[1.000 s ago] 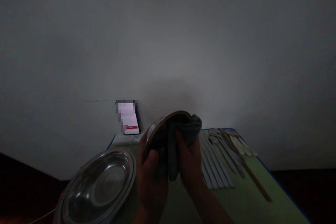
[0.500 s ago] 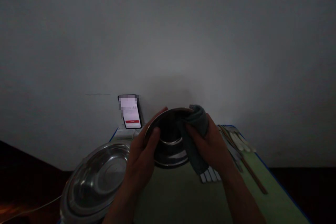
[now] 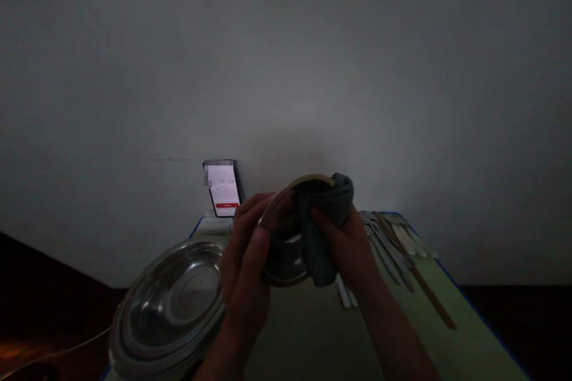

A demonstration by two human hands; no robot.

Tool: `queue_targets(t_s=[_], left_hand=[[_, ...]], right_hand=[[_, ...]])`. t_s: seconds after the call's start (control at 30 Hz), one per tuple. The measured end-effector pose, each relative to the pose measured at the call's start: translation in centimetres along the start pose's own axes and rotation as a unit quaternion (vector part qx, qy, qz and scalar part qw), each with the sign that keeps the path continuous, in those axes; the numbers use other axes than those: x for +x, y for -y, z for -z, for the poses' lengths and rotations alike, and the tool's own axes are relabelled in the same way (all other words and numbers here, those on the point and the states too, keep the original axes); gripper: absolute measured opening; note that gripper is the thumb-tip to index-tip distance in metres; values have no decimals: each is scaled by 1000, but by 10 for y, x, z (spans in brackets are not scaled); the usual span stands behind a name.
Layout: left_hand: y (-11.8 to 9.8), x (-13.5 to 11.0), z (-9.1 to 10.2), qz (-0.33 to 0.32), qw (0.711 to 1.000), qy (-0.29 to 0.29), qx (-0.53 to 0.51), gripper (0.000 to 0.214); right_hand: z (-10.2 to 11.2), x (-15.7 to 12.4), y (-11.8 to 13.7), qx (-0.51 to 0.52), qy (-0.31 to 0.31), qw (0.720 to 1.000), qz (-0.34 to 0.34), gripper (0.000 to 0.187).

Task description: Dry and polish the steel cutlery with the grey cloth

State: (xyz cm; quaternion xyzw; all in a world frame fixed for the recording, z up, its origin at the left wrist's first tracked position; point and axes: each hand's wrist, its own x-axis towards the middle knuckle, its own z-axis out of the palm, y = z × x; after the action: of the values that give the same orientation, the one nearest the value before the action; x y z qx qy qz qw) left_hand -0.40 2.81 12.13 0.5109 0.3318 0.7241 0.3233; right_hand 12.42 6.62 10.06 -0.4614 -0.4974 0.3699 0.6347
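My left hand (image 3: 245,268) grips the left rim of a small steel bowl (image 3: 286,250), held tilted above the table with its inside facing me. My right hand (image 3: 344,247) is closed on a grey cloth (image 3: 328,208) that is draped over the bowl's upper right rim and hangs down inside it. Both hands meet at the middle of the view, over the green table (image 3: 313,339).
A large steel basin (image 3: 172,303) sits at the left of the table. A row of cutlery (image 3: 393,244) with a long wooden-handled piece lies at the right. A lit phone (image 3: 224,189) leans on the grey wall at the back, with a white cable running off left.
The bowl has been turned in my hands, from edge-on to open side facing me. My right hand and the cloth have shifted along the rim toward the top right.
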Motion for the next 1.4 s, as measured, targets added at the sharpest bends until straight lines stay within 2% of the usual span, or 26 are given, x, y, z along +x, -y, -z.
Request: queue_targets(t_s=[0.1, 0.27, 0.33, 0.4, 0.5, 0.6, 0.7, 0.8, 0.87, 1.0, 1.07, 1.13, 1.23, 1.33, 1.4], left_hand=[[0, 2, 1, 24, 1000, 8, -11, 24], [0, 1, -6, 54, 992, -55, -100, 23], [-5, 4, -3, 90, 985, -52, -140, 22], [-10, 10, 3, 144, 975, -9, -170, 21], [-16, 18, 14, 237, 957, 79, -150, 26], [-14, 19, 17, 248, 956, 137, -77, 34], [-11, 14, 17, 234, 958, 169, -3, 37], [-8, 13, 17, 246, 954, 168, 15, 36], [-8, 15, 18, 231, 959, 161, 14, 33], [-8, 17, 12, 180, 977, 105, -54, 31], [-10, 15, 7, 163, 977, 69, -116, 36], [-11, 13, 5, 156, 973, 62, -157, 42], [-11, 15, 9, 203, 958, 105, -174, 47], [-6, 21, 19, 273, 942, 150, -124, 47], [-4, 23, 22, 299, 937, 165, -75, 43]], right_hand=[[11, 4, 8, -63, 25, 996, 50, 40], [11, 1, 17, -118, 32, 985, 119, 33], [12, 0, 18, -120, 32, 984, 128, 32], [15, 1, 19, -132, 63, 982, 120, 30], [21, 2, 23, -202, 153, 963, 88, 24], [20, -1, 27, -289, 187, 934, 96, 15], [15, -4, 27, -296, 148, 934, 133, 17], [10, -5, 23, -262, 58, 949, 162, 26], [7, -5, 18, -229, -2, 959, 168, 33], [-6, -7, 5, -134, -109, 973, 150, 38], [-13, -7, -2, -102, -130, 977, 134, 37], [-16, -6, -8, -100, -106, 983, 116, 39], [-9, -1, -10, -140, -12, 986, 88, 39], [6, 4, -4, -213, 87, 970, 76, 29], [13, 6, 2, -255, 98, 958, 85, 23]])
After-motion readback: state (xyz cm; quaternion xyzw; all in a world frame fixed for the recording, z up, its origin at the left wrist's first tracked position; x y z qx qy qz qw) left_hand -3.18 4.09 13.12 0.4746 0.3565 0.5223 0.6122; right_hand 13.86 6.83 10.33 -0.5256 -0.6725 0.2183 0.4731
